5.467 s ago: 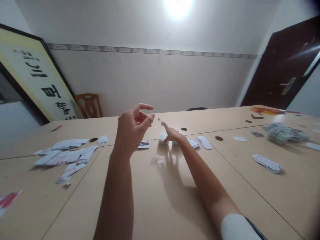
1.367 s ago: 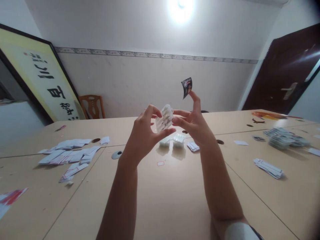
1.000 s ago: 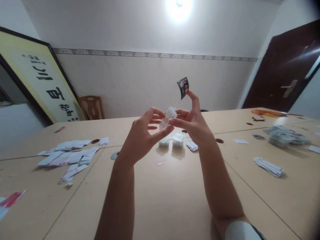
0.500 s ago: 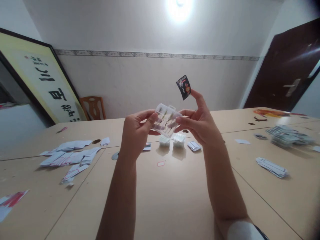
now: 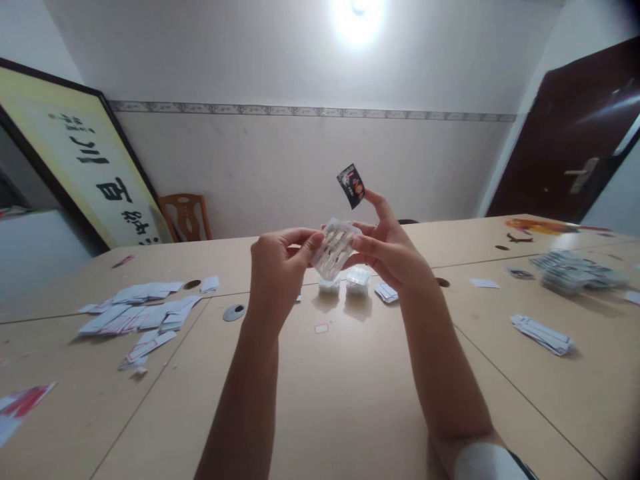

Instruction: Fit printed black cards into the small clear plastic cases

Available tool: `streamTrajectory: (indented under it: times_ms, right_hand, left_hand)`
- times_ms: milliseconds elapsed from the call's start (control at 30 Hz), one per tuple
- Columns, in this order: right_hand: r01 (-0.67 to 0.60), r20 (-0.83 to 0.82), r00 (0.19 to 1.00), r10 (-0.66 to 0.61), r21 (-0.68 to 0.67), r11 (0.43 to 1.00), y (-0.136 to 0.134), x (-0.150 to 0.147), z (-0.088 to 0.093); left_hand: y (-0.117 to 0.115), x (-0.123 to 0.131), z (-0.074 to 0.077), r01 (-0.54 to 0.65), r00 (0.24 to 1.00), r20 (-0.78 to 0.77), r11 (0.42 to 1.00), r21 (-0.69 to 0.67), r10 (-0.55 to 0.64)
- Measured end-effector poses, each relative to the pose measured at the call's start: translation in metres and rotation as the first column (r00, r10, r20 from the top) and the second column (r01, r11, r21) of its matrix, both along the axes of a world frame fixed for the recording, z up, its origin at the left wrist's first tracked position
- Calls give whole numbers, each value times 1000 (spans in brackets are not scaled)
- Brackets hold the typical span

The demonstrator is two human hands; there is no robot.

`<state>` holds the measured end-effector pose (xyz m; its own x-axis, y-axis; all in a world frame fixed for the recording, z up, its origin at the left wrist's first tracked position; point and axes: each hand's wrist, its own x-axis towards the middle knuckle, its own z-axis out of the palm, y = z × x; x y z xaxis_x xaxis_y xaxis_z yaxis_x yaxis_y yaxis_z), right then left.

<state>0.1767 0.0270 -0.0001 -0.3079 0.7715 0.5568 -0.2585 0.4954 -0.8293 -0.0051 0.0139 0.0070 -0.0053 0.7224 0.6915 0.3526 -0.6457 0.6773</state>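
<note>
Between my two hands, raised above the table, is a small clear plastic box [image 5: 335,249] with thin, slender items inside; their kind is too blurred to tell. My left hand [image 5: 281,273] pinches its left side between thumb and fingers. The right side is gripped by the thumb and fingers of my right hand [image 5: 397,257]. A black printed sticker [image 5: 351,186] with orange and white marks clings to the tip of my raised right index finger, apart from the box. Below, two stacks of similar clear boxes [image 5: 358,283] stand on the table, partly covered by my hands.
White paper slips [image 5: 145,313] lie spread on the left. A small stack of cards [image 5: 387,292] sits behind my right wrist. Farther right are a bundle of strips [image 5: 543,335] and a pile of clear packs [image 5: 575,272]. A red-edged label [image 5: 321,328] lies in the middle.
The box has tilted and turned in my hands, so its contents show less clearly. My right hand and the sticker on its finger have moved left and slightly down.
</note>
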Motion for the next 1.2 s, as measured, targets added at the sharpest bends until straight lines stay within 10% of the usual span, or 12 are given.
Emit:
streamTrajectory:
  times_ms: [500,833,1200]
  right_hand:
    - [73,-210,973,-98,-123,990,14,-9,-4]
    - [193,-160,963,-218,-160,968,9,-17,-3]
    - [346,-123,926,-357,-105,932,11,-20,-7]
  left_hand:
    - [-7,6,-1,16,961,-263,930,367,87]
    - [-7,6,-4,103,980,-197,944,314,-41]
    - [2,11,-10,-50,890,-364,853,519,274]
